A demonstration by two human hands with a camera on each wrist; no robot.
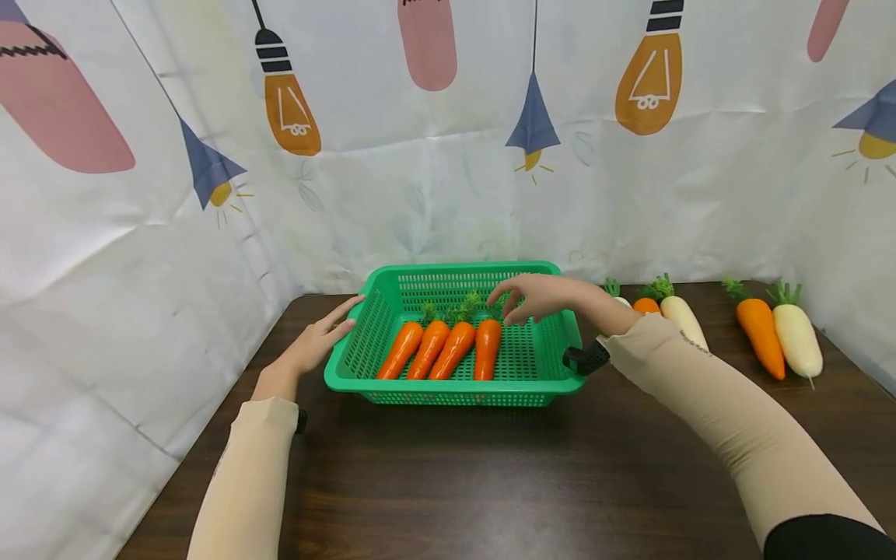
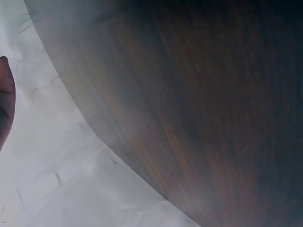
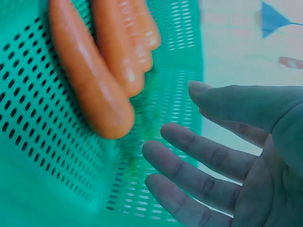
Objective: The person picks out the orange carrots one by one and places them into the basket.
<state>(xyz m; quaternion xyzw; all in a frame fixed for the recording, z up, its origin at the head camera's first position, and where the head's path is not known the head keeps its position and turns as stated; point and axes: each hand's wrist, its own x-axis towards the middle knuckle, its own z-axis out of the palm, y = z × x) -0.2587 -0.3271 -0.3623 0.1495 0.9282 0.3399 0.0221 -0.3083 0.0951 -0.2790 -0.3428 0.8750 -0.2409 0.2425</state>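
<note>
Several orange carrots with green tops lie side by side in a green plastic basket [image 1: 455, 386]. Over the basket's right half hangs my right hand [image 1: 535, 297], fingers spread and loosely bent, holding nothing. The rightmost carrot [image 1: 488, 350] is nearest to it. In the right wrist view that carrot [image 3: 90, 71] lies on the slotted floor, apart from my fingertips [image 3: 154, 149]. My left hand [image 1: 315, 342] is at the basket's left rim with its fingers extended along it. Only a sliver of the left hand [image 2: 5, 101] shows in the left wrist view.
On the table's right side lie a carrot [image 1: 761, 336] and a white radish [image 1: 798, 340]. Closer to the basket, another white radish [image 1: 684, 319] and a carrot [image 1: 645, 306] are partly hidden by my right arm. A patterned curtain [image 1: 448, 194] hangs behind the dark wooden table [image 1: 448, 474].
</note>
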